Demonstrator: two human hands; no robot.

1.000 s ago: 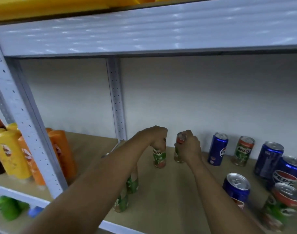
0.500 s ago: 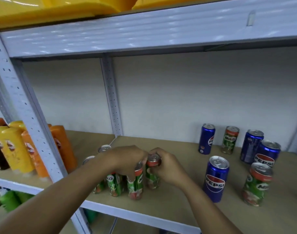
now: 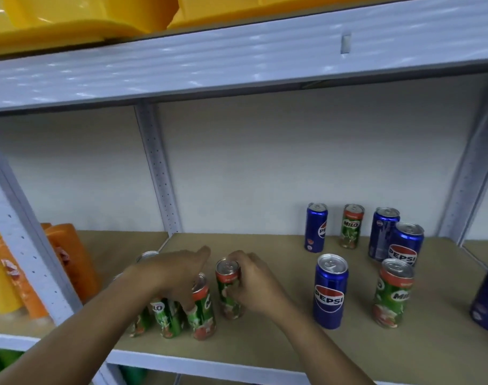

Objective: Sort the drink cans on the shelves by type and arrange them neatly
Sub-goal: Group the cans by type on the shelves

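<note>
The right hand (image 3: 255, 284) is keeping its grip clamped around an upright green-and-red Milo can (image 3: 228, 287) at the front of the tan wooden shelf (image 3: 279, 345). The left hand (image 3: 176, 273), fingers curled, is resting over a cluster of matching green Milo cans (image 3: 181, 315) just beside it. Blue Pepsi cans (image 3: 330, 291) are standing apart to the right.

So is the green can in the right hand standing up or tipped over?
Standing up. The Milo can has its silver top up and its base on the shelf, with the right hand curled round it.
</note>
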